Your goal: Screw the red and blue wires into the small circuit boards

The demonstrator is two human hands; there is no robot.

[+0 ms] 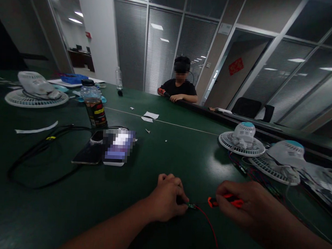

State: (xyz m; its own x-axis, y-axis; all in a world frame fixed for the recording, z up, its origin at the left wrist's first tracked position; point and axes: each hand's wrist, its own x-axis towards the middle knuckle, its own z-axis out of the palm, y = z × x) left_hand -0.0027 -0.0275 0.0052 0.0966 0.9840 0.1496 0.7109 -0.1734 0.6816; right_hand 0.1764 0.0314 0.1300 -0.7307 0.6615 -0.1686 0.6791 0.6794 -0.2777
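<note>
Between the closed fingers of my left hand (169,198) is the end of a small green circuit board (191,206), low over the green table. A thin red wire (209,222) runs from the board toward the front edge of the view. My right hand (245,203) grips a screwdriver by its orange and black handle (235,202). Its thin shaft points left toward the board; whether the tip touches the board is too dark to tell. My left fingers hide part of the board.
Fan heads (281,155) with wires lie at right, another fan head (37,91) at far left. A dark phone (88,152), a lit phone (118,148), a bottle (93,106) and a black cable (21,162) occupy the left. Across the table a person (181,86) holds a red-and-black tool.
</note>
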